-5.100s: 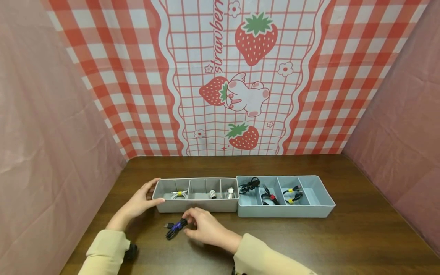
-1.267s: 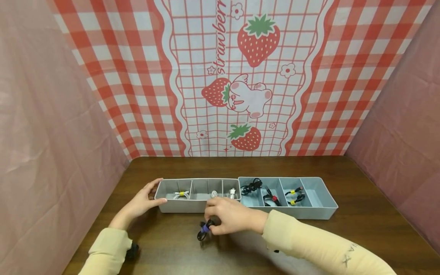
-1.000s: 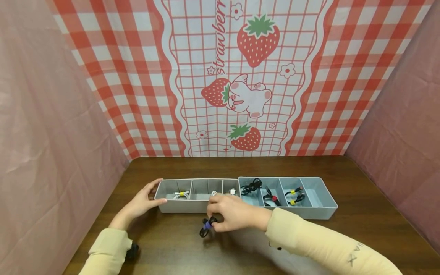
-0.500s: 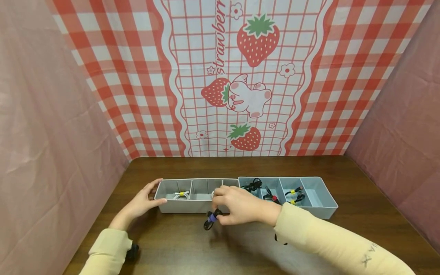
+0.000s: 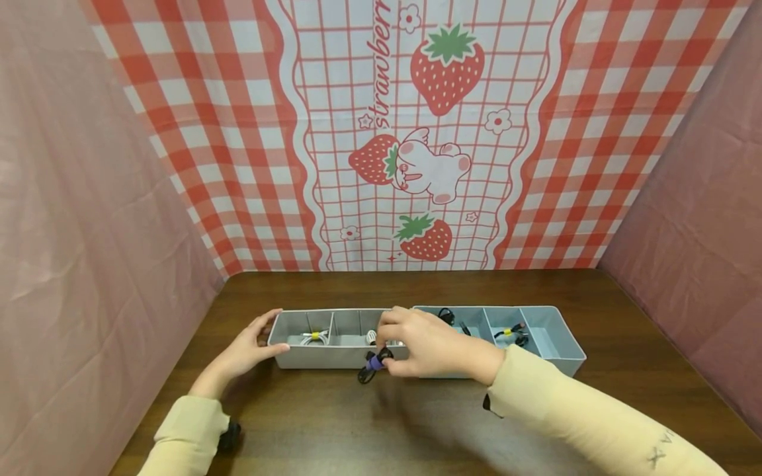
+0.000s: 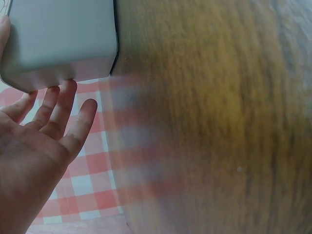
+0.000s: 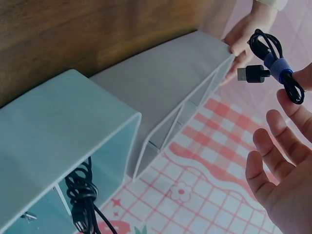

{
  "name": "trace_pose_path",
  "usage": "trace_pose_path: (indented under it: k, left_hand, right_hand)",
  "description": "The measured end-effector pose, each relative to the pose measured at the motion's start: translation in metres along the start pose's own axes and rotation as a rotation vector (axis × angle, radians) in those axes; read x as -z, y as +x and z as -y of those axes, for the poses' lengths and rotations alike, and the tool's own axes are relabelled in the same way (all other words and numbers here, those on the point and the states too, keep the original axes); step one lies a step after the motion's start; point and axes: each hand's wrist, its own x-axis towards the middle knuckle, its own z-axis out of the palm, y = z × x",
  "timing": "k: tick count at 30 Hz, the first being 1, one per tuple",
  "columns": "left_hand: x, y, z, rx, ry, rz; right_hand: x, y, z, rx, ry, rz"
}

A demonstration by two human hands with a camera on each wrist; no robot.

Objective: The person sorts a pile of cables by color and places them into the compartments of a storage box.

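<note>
A coiled black USB cable (image 5: 369,374) with a purple tie (image 7: 279,69) hangs pinched between the thumb and index finger of my right hand (image 5: 425,342). It is in front of and above the grey divided box (image 5: 321,358), near that box's right end. In the right wrist view, the cable's USB plug (image 7: 253,74) points left and the other fingers are spread. My left hand (image 5: 245,349) holds the grey box's left end, thumb at the front rim. In the left wrist view, some fingertips touch the end wall (image 6: 63,73).
Against the grey box's right end stands a light blue divided box (image 5: 556,365). It holds black cables (image 7: 82,195), including one with a yellow tie (image 5: 508,332). White cables (image 5: 315,337) lie in the grey box. A checked cloth (image 5: 238,132) hangs behind the wooden table (image 5: 297,436).
About five seconds ago the cable lay on the table by my right hand. It is now lifted and has moved right and toward the boxes. My left hand stays on the grey box.
</note>
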Motion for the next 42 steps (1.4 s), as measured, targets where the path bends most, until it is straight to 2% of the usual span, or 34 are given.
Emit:
trace_pose_path:
  k: [5,21,31,42]
  left_hand:
    - [0.000,0.000,0.000,-0.004,-0.005,0.000]
    - [0.001,0.001,-0.002,-0.004,-0.002,-0.001]
    - [0.001,0.001,-0.002,-0.011,0.011,-0.004]
    - [0.000,-0.001,0.000,0.010,-0.002,0.008]
  right_hand:
    - [0.010,-0.002,-0.002,-0.008,0.035,-0.016]
    - [0.045,-0.013,-0.015,-0.044,0.034,-0.133]
    - [0.065,-0.028,-0.024,-0.090,0.027,-0.178]
    - [0.078,-0.046,-0.037,-0.117,0.007,-0.246]
